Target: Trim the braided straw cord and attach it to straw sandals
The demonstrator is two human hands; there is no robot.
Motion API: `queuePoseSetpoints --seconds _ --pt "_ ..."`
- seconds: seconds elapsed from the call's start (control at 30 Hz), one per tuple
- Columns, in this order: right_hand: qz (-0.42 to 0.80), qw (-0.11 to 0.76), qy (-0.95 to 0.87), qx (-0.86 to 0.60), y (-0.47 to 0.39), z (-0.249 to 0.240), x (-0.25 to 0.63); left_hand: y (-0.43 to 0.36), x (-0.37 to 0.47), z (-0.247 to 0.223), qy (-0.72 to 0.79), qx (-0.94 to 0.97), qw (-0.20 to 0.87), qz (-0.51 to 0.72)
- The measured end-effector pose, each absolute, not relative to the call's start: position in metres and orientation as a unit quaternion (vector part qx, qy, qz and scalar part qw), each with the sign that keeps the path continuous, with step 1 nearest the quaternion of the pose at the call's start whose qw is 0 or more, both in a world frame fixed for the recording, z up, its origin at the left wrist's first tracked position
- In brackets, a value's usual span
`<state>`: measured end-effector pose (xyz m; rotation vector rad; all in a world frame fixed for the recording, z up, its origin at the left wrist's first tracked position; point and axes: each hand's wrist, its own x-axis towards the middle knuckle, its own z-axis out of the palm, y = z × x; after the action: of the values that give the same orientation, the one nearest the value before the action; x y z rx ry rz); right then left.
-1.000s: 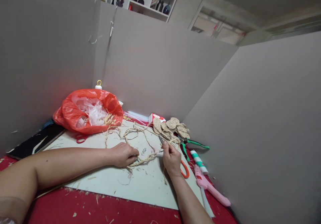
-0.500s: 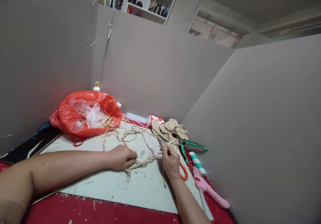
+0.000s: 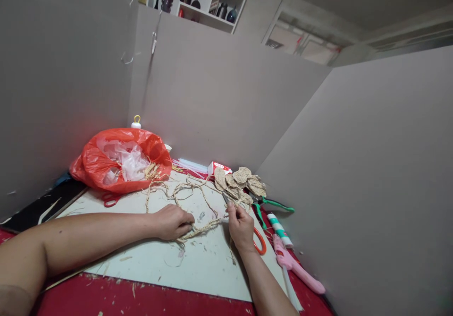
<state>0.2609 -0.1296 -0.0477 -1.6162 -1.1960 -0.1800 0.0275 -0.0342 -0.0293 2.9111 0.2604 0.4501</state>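
My left hand [image 3: 173,222] is closed on a braided straw cord [image 3: 204,229], pressing its end down on the white board [image 3: 159,266]. The cord runs right toward my other hand and loops back across the board. My right hand [image 3: 241,226] is closed round a pair of scissors [image 3: 261,241]; a grey blade tip shows above the thumb and an orange handle loop behind the palm. Past my right fingers lie several coiled straw pieces [image 3: 242,175], oval and flat. Both hands hide part of what they grip.
A red plastic bag [image 3: 94,160] with straw scraps stands back left, red-handled scissors [image 3: 111,200] beside it. Along the right lie green-handled pliers [image 3: 278,205], a striped roll [image 3: 279,228] and a pink glue gun [image 3: 297,271]. Grey partitions [image 3: 219,94] enclose the table.
Almost nothing differs. Both hands and the cord stay in place; the view has shifted very slightly.
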Motion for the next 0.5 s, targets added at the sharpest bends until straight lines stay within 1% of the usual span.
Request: queuePoseSetpoints --seconds 0.5 --pt "-0.084 0.525 -0.503 -0.681 -0.1299 -0.044 0.2596 -0.0347 0.028 -0.028 0.1 0.981 0.097 0.134"
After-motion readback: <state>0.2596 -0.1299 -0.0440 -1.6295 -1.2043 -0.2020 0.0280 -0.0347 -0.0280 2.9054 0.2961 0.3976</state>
